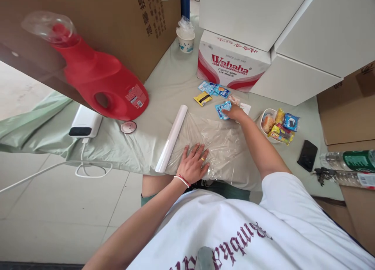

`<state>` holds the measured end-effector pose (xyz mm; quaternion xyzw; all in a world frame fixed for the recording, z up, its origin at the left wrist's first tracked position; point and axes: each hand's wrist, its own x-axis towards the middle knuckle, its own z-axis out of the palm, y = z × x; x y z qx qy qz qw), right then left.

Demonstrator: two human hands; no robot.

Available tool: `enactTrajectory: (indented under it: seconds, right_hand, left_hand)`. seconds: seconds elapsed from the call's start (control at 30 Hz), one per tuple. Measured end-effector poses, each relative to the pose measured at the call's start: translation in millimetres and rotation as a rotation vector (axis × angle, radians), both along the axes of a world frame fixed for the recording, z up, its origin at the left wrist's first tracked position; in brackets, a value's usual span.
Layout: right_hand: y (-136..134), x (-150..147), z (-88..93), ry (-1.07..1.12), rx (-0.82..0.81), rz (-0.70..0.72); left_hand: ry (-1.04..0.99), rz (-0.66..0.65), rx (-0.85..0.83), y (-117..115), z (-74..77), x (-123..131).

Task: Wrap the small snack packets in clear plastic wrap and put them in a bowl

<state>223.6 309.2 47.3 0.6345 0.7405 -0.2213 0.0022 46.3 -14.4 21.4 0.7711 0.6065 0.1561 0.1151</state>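
Observation:
My left hand [192,164] lies flat, fingers spread, on a sheet of clear plastic film [225,145] that runs out from a roll of cling film [172,139]. Farther back, my right hand [235,111] has its thumb and fingers on small blue snack packets [224,109], seemingly pinching them; its fingertips are partly hidden. Beside that hand sit a pale pinkish packet [234,99] and a white paper piece [245,108]. More blue packets [208,87] and a yellow packet [203,99] lie behind the film.
A white bowl of wrapped snacks [260,123] and a black phone [307,155] are at right, near plastic bottles [348,160]. At left stand a red detergent bottle [102,82] and a white power bank [86,121] with cable. A Wahaha carton [231,63] and paper cup [185,41] stand behind.

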Motion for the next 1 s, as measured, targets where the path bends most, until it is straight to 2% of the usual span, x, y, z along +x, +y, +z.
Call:
enactTrajectory:
  seconds: [0.07,0.17,0.33,0.47,0.57,0.67,0.73,0.8,0.9,1.0]
  right_hand:
    - [3.2,-12.1,-1.0,-0.107,-0.020,-0.024]
    - [5.0,-24.3,2.0,-0.138,-0.037,-0.008]
    - [-9.2,-35.0,6.2,-0.053,-0.040,-0.135]
    - [-28.6,-31.7,19.4,0.036,0.078,-0.180]
    - [-46.7,-5.1,42.9,0.091,0.164,-0.139]
    - [-77.0,44.5,66.8,-0.057,0.258,-0.126]
    - [-106.8,81.2,72.9,-0.178,0.284,-0.124]
    - [-141.0,112.9,67.4,-0.280,0.242,-0.098]
    - [-183.6,143.9,45.2,-0.366,0.112,-0.088]
    - [-196.1,156.2,29.7,-0.309,0.068,-0.103]
  left_hand:
    - [0.003,-0.003,0.002,-0.4,-0.7,0.1]
    - [0.011,-0.003,0.009,-0.7,-1.3,0.1]
    - [0.024,-0.001,0.011,-1.0,-1.1,0.1]
    - [0.032,-0.007,0.010,-1.6,-1.2,-0.2]
    - [0.025,-0.007,0.017,-1.8,-1.6,-0.3]
    - [0.013,-0.002,0.029,-1.8,-2.5,-0.1]
    - [0.006,0.000,0.032,-1.8,-3.3,0.2]
    - [0.002,-0.001,0.034,-1.9,-4.0,0.5]
    - [0.001,-0.006,0.040,-1.8,-4.8,0.5]
    - [0.006,-0.007,0.043,-1.7,-5.0,0.6]
